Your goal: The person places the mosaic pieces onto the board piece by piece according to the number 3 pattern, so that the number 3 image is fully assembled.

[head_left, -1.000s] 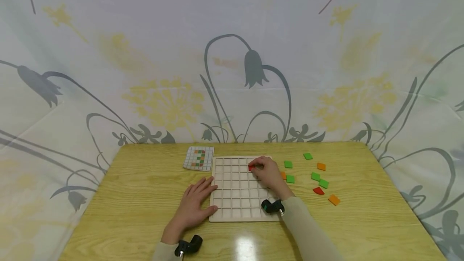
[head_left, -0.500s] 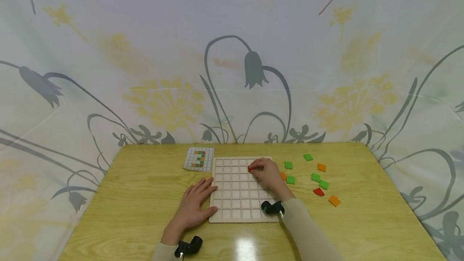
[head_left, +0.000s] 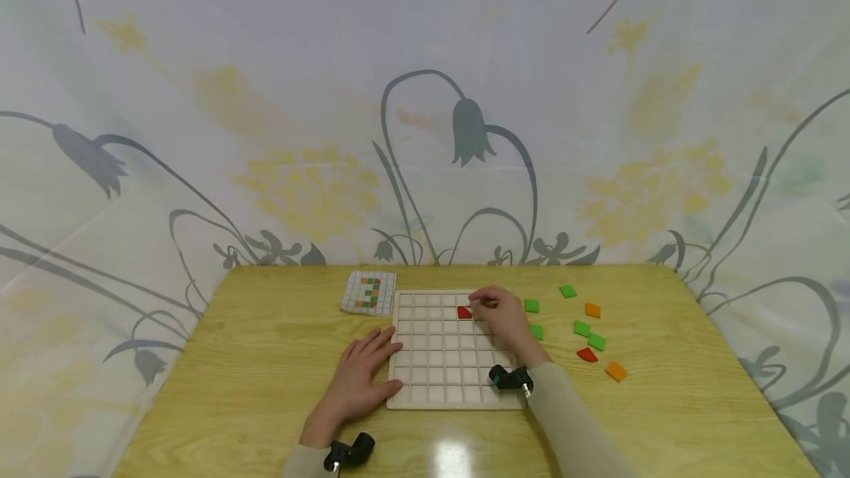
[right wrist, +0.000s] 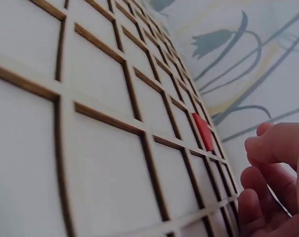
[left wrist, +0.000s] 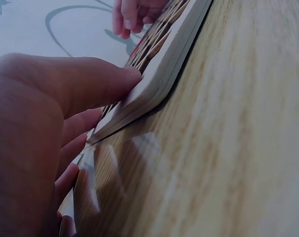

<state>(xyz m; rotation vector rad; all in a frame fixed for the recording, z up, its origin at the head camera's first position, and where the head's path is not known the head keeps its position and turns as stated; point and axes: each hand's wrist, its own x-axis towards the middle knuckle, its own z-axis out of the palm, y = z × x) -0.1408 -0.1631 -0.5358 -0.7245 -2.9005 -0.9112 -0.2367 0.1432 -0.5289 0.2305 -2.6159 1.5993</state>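
A red piece [head_left: 463,313] with a rounded corner lies in a cell of the pale wooden grid board [head_left: 451,407], near its far edge. Just right of it, above the board, is my right hand [head_left: 510,321]. Its fingers are loosely bent, and in the right wrist view a gap separates the fingertips [right wrist: 253,145] from the red piece [right wrist: 203,132]. My left hand [head_left: 358,376] lies with spread fingers at the board's left side. In the left wrist view its thumb [left wrist: 102,81] touches the board's rim [left wrist: 154,89].
Right of the board are loose green tiles [head_left: 581,328], orange tiles [head_left: 616,371] and a red quarter-round piece [head_left: 587,354]. The right hand partly hides one orange tile. A card with a coloured grid pattern [head_left: 350,295] lies beyond the left hand. A flowered cloth [head_left: 425,168] hangs behind the table.
My right hand has let go of the red piece and moved slightly right, leaving it in the cell. The left hand stays at the board's edge. The head view has shifted a little.
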